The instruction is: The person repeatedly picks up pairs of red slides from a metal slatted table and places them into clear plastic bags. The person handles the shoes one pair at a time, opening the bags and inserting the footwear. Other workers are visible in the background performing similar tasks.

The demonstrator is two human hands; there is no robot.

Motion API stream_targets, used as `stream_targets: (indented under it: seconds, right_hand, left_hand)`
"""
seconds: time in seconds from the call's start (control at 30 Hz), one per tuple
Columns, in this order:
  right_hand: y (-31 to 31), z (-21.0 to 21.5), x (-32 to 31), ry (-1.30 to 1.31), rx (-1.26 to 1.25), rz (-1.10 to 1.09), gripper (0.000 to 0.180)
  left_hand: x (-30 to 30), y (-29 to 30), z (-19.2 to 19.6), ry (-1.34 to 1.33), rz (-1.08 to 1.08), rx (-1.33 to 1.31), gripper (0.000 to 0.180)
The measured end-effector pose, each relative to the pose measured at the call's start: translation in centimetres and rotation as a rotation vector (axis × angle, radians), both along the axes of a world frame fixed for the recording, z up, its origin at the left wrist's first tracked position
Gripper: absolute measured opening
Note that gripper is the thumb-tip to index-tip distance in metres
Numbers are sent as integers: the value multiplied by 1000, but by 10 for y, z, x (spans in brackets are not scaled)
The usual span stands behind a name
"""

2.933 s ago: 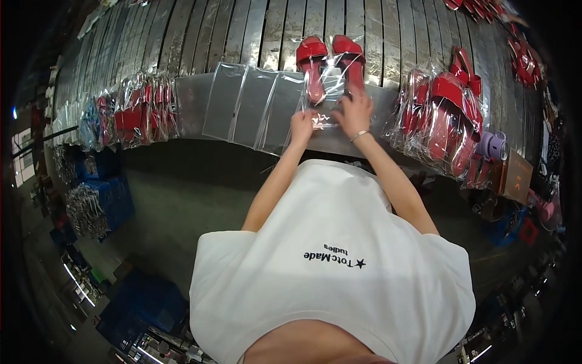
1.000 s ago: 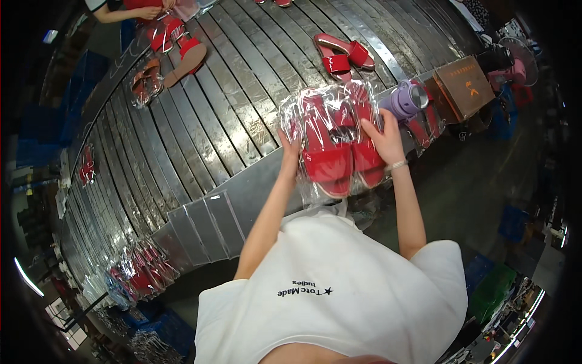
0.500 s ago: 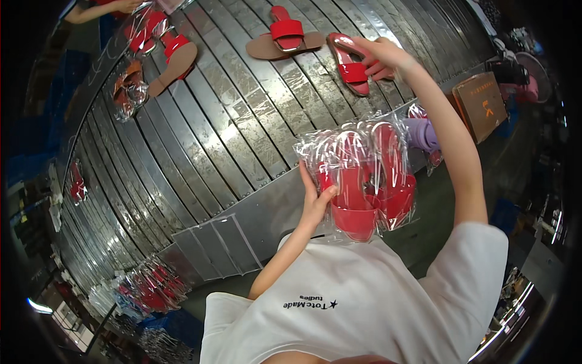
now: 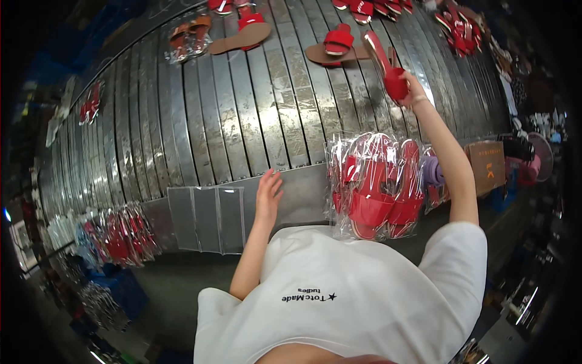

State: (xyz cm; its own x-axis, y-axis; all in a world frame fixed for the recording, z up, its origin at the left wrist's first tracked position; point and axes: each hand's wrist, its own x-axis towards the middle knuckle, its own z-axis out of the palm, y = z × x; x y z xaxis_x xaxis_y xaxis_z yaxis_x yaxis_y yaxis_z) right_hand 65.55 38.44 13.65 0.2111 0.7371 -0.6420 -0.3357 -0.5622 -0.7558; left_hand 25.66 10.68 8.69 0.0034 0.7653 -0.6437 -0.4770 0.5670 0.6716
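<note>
My right hand (image 4: pixel 413 91) is closed on a red slide sandal (image 4: pixel 396 84), gripped at its strap end and lifted above the metal slat conveyor (image 4: pixel 254 109). My left hand (image 4: pixel 268 193) is open and holds nothing, its fingers apart over the conveyor's near edge. To its left, flat clear plastic bags (image 4: pixel 206 219) lie along the grey ledge. Several red sandals in clear bags (image 4: pixel 371 208) stand bunched at the near edge, between my arms. Just left of the lifted sandal, a red sandal (image 4: pixel 337 43) rests across another lying sole up (image 4: pixel 315 54).
Bagged orange sandals (image 4: pixel 189 37) and an upturned sandal (image 4: pixel 239 39) lie farther left on the conveyor. More red sandals (image 4: pixel 459 31) are heaped at the far right. A purple roll (image 4: pixel 432 171) and a brown box (image 4: pixel 487 165) sit right of the bagged bunch.
My right hand has taken hold of the red sandal and raised it from the conveyor. My left hand has let go of the bagged sandals and moved left toward the flat bags.
</note>
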Motion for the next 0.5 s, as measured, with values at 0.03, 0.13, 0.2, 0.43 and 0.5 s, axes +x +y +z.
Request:
stream_targets:
  seconds: [0.03, 0.13, 0.2, 0.43, 0.5]
  right_hand:
    - [-22, 39, -15, -21, 55, 111, 33]
    - [-60, 76, -32, 328, 229, 531, 35]
    - [-82, 95, -59, 422, 298, 740, 42]
    - [-155, 132, -194, -606, 787, 1146, 56]
    - [-182, 104, -220, -958, 1015, 1242, 52]
  left_hand:
    - [-5, 3, 4, -98, 15, -1, 63]
    - [-15, 18, 28, -451, -36, 54, 81]
    - [-22, 24, 43, -850, -25, 26, 94]
    - [-77, 0, 47, -1070, -78, 468, 122]
    - [-93, -18, 39, -755, 6, 401, 90]
